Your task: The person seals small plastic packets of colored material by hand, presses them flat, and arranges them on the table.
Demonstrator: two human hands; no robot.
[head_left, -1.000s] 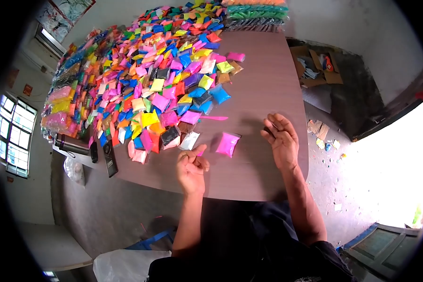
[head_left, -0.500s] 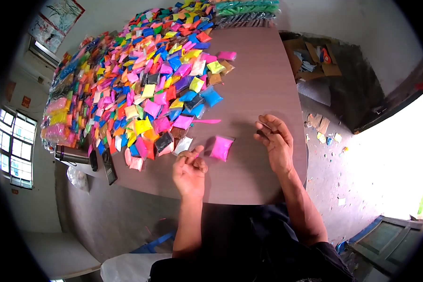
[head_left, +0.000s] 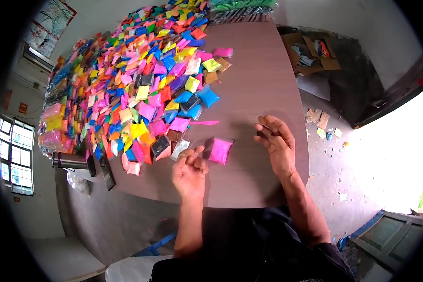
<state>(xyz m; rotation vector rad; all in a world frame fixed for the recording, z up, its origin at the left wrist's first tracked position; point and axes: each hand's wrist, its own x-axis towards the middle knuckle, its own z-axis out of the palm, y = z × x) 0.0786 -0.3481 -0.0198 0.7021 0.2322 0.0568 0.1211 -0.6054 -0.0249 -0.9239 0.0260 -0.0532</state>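
A bright pink packet in clear plastic [head_left: 220,151] lies on the table between my two hands. Just left of it, my left hand [head_left: 190,173] is held palm up with loosely bent fingers and nothing in it. My right hand [head_left: 278,144] is raised over the table's right side, its fingers half curled and apart, holding nothing that shows. Beyond the packet, a thin pink plastic stick [head_left: 205,122] points out from the pile of coloured packets [head_left: 145,111]. A silvery-white packet [head_left: 180,149] lies close to my left fingertips.
The brown table [head_left: 254,70] has a rounded front edge near my body. A metal flask [head_left: 70,160] and a dark phone-like object [head_left: 107,174] sit at its left edge. Green and dark plastic bundles [head_left: 242,10] are at the back. An open cardboard box [head_left: 312,54] stands right.
The view has shifted slightly, so the table and pile appear a little further left. Both hands keep nearly the same pose, and the pink packet stays between them.
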